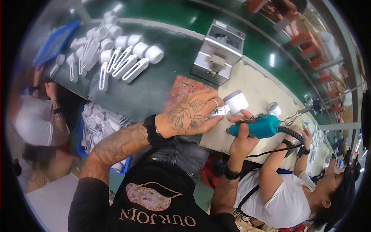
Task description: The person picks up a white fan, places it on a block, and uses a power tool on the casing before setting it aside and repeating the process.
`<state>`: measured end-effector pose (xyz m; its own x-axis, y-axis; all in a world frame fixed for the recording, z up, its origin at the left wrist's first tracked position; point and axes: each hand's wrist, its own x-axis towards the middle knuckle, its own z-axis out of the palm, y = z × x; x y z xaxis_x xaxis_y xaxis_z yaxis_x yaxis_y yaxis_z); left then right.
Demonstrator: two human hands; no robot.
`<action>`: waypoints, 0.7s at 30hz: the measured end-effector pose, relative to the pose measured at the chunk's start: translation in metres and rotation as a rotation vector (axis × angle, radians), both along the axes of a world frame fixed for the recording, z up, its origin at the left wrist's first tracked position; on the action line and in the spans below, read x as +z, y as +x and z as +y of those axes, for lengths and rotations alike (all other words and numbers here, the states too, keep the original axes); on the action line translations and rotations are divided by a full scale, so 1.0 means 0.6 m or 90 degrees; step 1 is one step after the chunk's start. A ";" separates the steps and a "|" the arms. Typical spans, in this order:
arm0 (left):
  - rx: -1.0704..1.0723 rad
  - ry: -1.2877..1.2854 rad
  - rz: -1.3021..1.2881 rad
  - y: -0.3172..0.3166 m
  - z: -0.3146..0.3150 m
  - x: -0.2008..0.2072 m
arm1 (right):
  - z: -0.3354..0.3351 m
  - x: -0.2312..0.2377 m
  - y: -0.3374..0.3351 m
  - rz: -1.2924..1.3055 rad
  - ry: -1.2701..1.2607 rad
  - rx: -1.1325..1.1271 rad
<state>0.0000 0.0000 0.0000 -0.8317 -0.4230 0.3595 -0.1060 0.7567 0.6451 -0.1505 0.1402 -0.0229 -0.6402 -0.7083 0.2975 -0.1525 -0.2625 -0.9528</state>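
My left hand (190, 113) is closed on a white scoop (236, 101) with a round cup and a flat handle; my fingers cover much of the handle. The cup points right, over the pale mat beside a worn red pad (178, 92). In my right hand (243, 142) is a teal electric screwdriver (259, 127), its tip pointing left, a little below the scoop. Some fingers of that hand reach up near the cup. A coiled cable and a dark cord run from the tool's right end.
Several white scoops (129, 62) lie grouped on the dark bench at far left. Beyond my hands stands a grey metal machine (218, 50). Another white cup (274, 109) sits right. A blue crate (83, 133) of parts is lower left. People work on both sides.
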 end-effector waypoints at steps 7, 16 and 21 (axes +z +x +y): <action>0.056 -0.094 -0.017 0.050 -0.032 -0.055 | -0.040 0.029 0.046 -0.059 -0.028 0.022; 0.073 -0.089 0.008 0.052 -0.036 -0.077 | -0.129 0.076 0.041 -0.034 -0.159 0.129; 0.087 -0.080 0.051 0.037 -0.064 -0.082 | -0.223 0.091 0.008 -0.014 -0.161 0.081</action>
